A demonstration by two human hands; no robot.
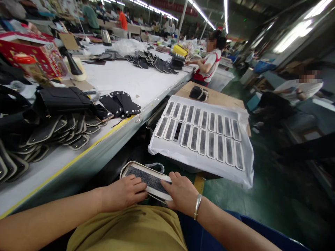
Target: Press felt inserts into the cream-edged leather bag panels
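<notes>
Olive-yellow cloth clothing (128, 230) is showing just below an oblong, cream-bordered, grey-centred piece (153, 180); half-curled left hand (127, 191) and right hand (180, 190) are gripping its near edge and right end, seemingly steadying it.

Red box (56, 59): printed, parked on the left of our long white table (112, 75)
Jar (39, 75): red-orange lid, just in front of that box from where we sit
Kettle (106, 37): metal, standing further back
Clear plastic (128, 45): a crumpled pile, to the right of the kettle as we look
Yellow box (180, 50): near the table's far end
People: we can see one in a red apron (209, 69) at the table, plus a seated person in a white top (303, 87) over right
Lights (202, 13): bright strips above us all
Floor (222, 195): green
</notes>
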